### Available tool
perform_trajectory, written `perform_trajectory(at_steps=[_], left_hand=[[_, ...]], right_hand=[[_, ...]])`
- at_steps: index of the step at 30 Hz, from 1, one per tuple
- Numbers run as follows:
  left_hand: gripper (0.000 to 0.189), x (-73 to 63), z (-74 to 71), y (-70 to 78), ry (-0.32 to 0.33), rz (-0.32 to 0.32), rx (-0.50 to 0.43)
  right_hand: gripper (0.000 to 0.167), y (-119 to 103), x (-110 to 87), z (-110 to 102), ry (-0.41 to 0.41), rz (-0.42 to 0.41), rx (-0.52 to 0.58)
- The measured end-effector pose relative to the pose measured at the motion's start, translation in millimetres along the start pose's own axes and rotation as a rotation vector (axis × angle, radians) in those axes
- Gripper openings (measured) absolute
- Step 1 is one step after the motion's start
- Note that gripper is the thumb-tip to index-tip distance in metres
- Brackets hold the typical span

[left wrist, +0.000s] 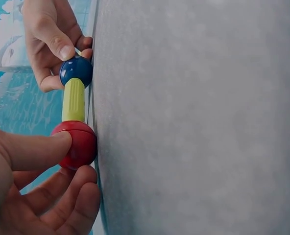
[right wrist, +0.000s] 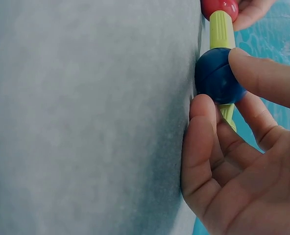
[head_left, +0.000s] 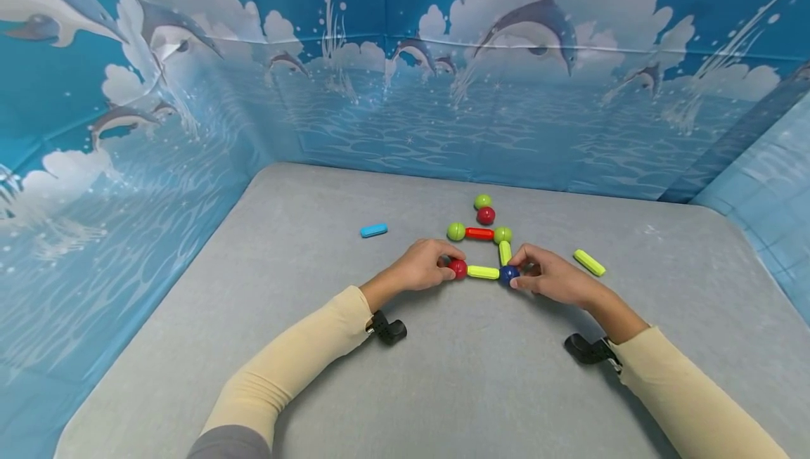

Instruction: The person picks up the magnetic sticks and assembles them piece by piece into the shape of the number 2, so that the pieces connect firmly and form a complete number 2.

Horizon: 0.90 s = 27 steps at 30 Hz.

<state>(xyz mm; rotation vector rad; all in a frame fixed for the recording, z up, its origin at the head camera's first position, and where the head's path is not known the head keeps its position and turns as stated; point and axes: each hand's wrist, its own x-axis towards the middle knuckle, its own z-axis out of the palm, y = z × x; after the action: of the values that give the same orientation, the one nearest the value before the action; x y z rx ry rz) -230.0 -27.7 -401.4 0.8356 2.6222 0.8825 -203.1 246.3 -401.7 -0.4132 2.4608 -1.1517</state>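
Note:
My left hand (head_left: 422, 264) pinches a red ball (head_left: 458, 268) between thumb and fingers. A yellow-green rod (head_left: 484, 273) runs from that ball to a dark blue ball (head_left: 509, 275), which my right hand (head_left: 550, 275) holds with its thumb and fingers. From the blue ball a second yellow-green rod (head_left: 505, 253) leads back to a green ball (head_left: 503, 235). A red rod (head_left: 479, 233) joins this one to another green ball (head_left: 456, 231) on its left. In the right wrist view the thumb lies on the blue ball (right wrist: 218, 76).
Behind the joined pieces sit a loose red ball (head_left: 486, 216) and a green ball (head_left: 483, 202). A blue rod (head_left: 374, 230) lies to the left, a yellow-green rod (head_left: 589, 263) to the right. A dolphin-print curtain (head_left: 405, 114) borders the grey table (head_left: 443, 375).

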Motion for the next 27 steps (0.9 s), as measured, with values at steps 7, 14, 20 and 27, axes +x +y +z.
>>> perform_trajectory(at_steps=[7,14,20,27], left_hand=[[0.036,-0.7,0.4,-1.0,-0.01,-0.021,-0.006],[0.04,-3.2,-14.1,-6.9,0.006,-0.033,-0.01],[0.034,-13.1,-55.5,-30.6,0.111,-0.037,0.115],[0.031,-24.9,-102.4,-71.1,0.186,-0.141,0.207]], right_hand=[[0.028,0,-0.2,2,-0.001,-0.008,0.004],[0.026,0,-0.7,1,0.004,-0.004,-0.009],[0.026,-1,-1.2,0,0.005,-0.012,-0.017],[0.028,0,-1.0,2,0.002,-0.011,-0.017]])
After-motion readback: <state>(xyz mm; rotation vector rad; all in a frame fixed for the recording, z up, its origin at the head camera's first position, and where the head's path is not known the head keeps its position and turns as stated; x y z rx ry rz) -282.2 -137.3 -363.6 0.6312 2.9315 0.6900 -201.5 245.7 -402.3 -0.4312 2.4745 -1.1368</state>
